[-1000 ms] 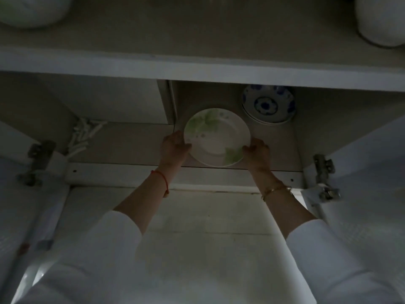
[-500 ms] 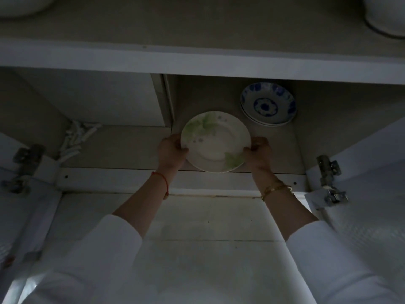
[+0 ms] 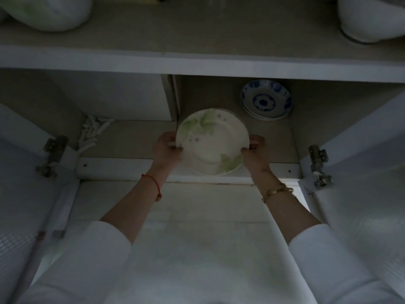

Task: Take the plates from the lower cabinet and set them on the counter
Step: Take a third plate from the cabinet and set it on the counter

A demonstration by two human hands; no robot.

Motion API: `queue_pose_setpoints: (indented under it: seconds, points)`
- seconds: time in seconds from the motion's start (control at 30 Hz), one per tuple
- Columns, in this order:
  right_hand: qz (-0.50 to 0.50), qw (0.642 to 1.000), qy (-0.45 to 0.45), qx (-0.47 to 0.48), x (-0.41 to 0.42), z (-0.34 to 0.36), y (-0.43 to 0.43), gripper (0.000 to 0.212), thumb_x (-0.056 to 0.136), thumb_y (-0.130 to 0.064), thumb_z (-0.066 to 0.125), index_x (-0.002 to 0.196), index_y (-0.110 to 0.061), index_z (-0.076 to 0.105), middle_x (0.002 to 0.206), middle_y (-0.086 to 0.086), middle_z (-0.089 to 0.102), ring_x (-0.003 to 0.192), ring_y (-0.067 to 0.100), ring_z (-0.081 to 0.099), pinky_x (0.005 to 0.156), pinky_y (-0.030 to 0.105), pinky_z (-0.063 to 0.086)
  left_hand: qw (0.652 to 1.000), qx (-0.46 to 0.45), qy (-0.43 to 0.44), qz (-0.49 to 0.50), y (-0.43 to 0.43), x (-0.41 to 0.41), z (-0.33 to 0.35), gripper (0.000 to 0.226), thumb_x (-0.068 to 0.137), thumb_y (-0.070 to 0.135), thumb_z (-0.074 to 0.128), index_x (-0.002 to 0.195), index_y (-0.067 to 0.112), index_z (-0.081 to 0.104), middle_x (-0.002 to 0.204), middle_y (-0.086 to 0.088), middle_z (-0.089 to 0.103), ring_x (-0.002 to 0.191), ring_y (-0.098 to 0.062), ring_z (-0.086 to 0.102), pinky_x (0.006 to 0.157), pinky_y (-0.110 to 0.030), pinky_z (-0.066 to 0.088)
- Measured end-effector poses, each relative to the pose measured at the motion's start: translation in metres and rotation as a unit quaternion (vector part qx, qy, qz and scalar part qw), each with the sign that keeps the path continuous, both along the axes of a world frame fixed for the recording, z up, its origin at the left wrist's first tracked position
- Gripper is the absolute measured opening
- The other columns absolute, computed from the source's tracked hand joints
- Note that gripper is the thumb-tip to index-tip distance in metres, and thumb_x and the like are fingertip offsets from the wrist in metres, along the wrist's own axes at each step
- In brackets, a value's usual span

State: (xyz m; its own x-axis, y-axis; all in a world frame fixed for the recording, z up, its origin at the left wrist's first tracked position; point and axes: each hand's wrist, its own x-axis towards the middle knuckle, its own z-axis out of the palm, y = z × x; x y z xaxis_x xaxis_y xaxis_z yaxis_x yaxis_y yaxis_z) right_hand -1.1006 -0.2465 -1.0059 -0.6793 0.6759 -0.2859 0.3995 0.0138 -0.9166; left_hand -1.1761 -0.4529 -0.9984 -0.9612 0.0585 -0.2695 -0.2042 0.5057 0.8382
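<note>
A white plate with green leaf print (image 3: 211, 141) is held at the front of the open lower cabinet, tilted toward me. My left hand (image 3: 167, 148) grips its left rim and my right hand (image 3: 255, 151) grips its right rim. More plate rim shows under it, so it may be a small stack. Behind it, at the back right of the same compartment, sits a stack of blue-patterned dishes (image 3: 265, 102). The counter (image 3: 197, 36) runs across the top of the view, above the cabinet.
White bowls stand on the counter at the left (image 3: 46, 12) and right (image 3: 370, 18). Both cabinet doors hang open, with hinges at the left (image 3: 51, 155) and right (image 3: 317, 167). A bundle of white tubes (image 3: 92, 131) lies in the left compartment. A divider (image 3: 172, 97) splits the cabinet.
Both hands have drawn the leaf plate slightly toward the cabinet's front edge and lifted it. My view has tilted so more of the counter shows.
</note>
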Motion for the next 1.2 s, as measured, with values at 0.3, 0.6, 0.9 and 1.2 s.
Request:
queue_pose_setpoints:
  seconds: [0.3,0.6,0.9,1.2]
  points:
    - [0.006,0.995,-0.096,-0.041,0.098,0.130,-0.042,0.046,0.080,0.002,0.052,0.121,-0.021,0.052,0.085,-0.007,0.061,0.078,0.013,0.059,0.061,0.023,0.049,0.995,-0.018,-0.087,0.037,-0.035,0.099,0.134,0.043,0.086,-0.008,0.049,0.127,0.004,0.048,0.119,-0.014,0.060,0.107,-0.034,0.061,0.071,-0.032,0.053]
    - [-0.020,0.991,-0.109,-0.076,0.173,0.313,-0.058,0.043,0.080,0.004,0.048,0.114,-0.022,0.054,0.097,0.007,0.064,0.083,0.022,0.060,0.058,0.025,0.045,0.994,-0.014,-0.109,0.023,-0.055,0.181,0.317,0.048,0.086,-0.011,0.050,0.129,0.009,0.047,0.120,-0.009,0.059,0.095,-0.026,0.060,0.082,-0.039,0.055]
    - [-0.070,0.984,-0.093,-0.134,0.236,0.493,-0.059,0.040,0.086,0.006,0.043,0.105,-0.028,0.051,0.083,-0.002,0.060,0.072,0.014,0.057,0.061,0.026,0.044,0.994,0.055,-0.090,-0.037,-0.058,0.234,0.490,0.043,0.093,-0.002,0.056,0.131,0.015,0.046,0.121,0.005,0.054,0.099,-0.006,0.056,0.081,-0.023,0.050]
    - [-0.162,0.977,-0.024,-0.133,0.277,0.656,-0.051,0.042,0.079,0.005,0.046,0.100,-0.030,0.058,0.084,0.003,0.055,0.074,0.021,0.053,0.061,0.031,0.043,0.986,0.106,-0.030,-0.128,-0.040,0.242,0.647,0.046,0.088,-0.004,0.060,0.126,0.021,0.050,0.119,0.010,0.060,0.105,0.000,0.060,0.082,-0.009,0.046]
